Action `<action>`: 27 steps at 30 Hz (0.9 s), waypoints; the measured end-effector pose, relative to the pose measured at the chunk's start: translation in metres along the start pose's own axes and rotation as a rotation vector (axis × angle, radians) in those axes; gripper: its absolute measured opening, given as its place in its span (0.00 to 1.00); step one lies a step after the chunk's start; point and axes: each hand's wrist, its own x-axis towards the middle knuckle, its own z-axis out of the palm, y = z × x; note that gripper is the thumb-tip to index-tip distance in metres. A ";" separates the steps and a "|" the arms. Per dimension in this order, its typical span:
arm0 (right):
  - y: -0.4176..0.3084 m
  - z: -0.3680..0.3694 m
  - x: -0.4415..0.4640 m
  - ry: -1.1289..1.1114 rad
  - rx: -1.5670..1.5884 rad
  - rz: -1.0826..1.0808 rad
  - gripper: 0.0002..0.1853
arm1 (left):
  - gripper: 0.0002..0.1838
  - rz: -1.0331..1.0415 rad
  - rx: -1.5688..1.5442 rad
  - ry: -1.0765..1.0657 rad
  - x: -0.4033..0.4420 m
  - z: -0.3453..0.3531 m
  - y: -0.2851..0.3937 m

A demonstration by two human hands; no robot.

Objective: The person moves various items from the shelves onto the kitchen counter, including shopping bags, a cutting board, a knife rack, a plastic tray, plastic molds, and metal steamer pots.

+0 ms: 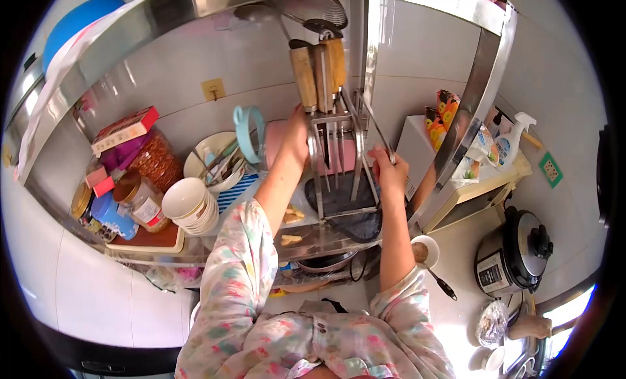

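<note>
A metal knife rack [326,118] stands in front of me on the shelf, with several wooden-handled knives [304,78] upright in it. My left hand [297,139] is closed on the rack's left side, its fingertips hidden behind the frame. On the other side, my right hand [390,174] has its fingers wrapped round the rack's wire frame. A ladle [257,13] and a wire strainer [329,13] stick up behind the knife handles. Under the rack lies a dark mat [360,228]. A pink jug with a light-blue handle [248,134] sits beside my left hand.
Left on the shelf are stacked white bowls [189,206], a bowl of cutlery [218,147], jars [140,200] and a red-white box [124,130]. Metal posts [473,95] frame the shelf. At right are a spray bottle [510,143], a pressure cooker [512,255] and a white cup [427,248].
</note>
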 end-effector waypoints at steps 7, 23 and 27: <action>-0.002 0.006 -0.011 0.080 0.259 -0.156 0.17 | 0.19 0.083 -0.185 0.038 0.000 0.012 -0.004; -0.005 -0.003 -0.017 0.028 0.132 -0.263 0.14 | 0.17 0.248 0.138 -0.047 0.023 0.009 0.025; -0.007 -0.006 -0.024 -0.026 0.249 -0.231 0.13 | 0.16 0.287 0.150 -0.007 0.005 0.018 0.029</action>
